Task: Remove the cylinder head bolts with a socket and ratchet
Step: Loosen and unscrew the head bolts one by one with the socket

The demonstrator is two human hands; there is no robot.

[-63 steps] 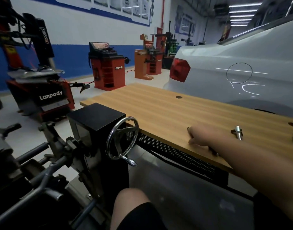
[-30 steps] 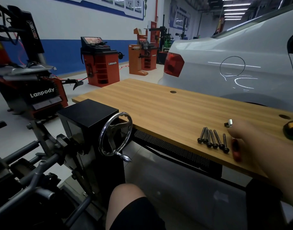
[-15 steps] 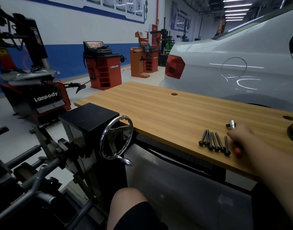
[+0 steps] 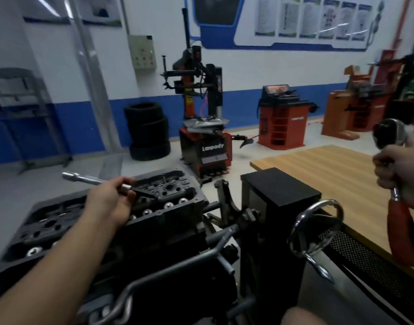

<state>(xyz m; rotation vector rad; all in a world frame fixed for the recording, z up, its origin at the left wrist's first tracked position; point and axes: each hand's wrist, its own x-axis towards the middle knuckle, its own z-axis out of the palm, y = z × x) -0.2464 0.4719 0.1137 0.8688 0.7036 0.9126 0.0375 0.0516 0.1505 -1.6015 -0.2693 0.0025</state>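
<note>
Over engine block at lower left: left hand reaching across, fingers curled round one silver extension bar. Right hand raised over wooden bench, gripping one red-handled ratchet, head up. Two hands well apart. Bolts not made out.

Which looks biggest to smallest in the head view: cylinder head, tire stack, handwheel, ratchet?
1. cylinder head, nearest the camera
2. handwheel and ratchet: alike, unranked
3. tire stack, far off, so apparent size misleads
</note>
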